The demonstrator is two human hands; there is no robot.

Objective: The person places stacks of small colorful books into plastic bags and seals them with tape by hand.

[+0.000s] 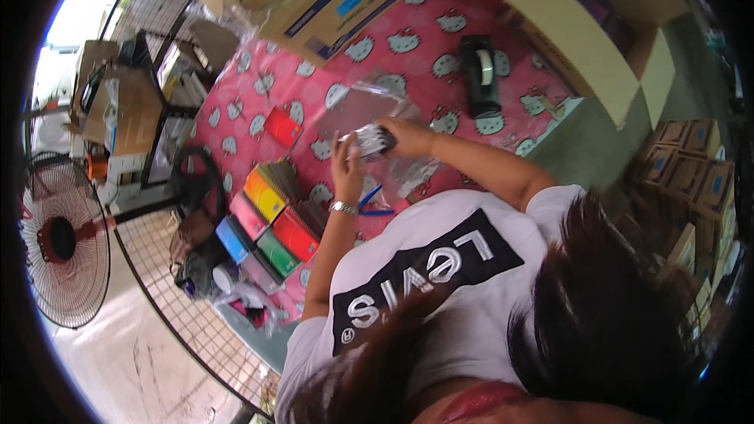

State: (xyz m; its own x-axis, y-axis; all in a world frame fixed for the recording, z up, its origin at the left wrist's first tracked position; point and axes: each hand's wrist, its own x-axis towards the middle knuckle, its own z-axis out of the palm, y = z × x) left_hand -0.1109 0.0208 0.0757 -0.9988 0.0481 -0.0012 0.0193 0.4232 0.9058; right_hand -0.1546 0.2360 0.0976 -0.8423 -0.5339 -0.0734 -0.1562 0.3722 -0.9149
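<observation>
Holding a small silvery packet (367, 141) between both hands, the person stands or sits close to a table spread with a pink patterned cloth (424, 47); the packet is held over the middle of the cloth. The left hand (346, 165), with a metal watch (342, 207) at its wrist, pinches the packet's left end with bent fingers, while the right hand (408, 140) curls around its darker right end; what the packet contains is too small to tell. Clear plastic (357, 106) lies on the cloth just beyond the hands, and a blue strip (370, 197) shows close to the left wrist. To the left of the hands is a single red notebook (283, 127), apart from the others. Nearer the person, on the left side, stacks of notebooks stand side by side, among them a yellow stack (265, 195), a red stack (295, 235), a blue stack (232, 239) and a green stack (275, 255). A black tape dispenser (477, 94) rests on the cloth beyond the right hand. A large cardboard box (353, 12) sits at the table's far side, and an open carton (573, 31) is at the far right, with small brown boxes (683, 169) piled nearer the person. A round fan (86, 275) faces in from the left, beside a wire grid (169, 302).
</observation>
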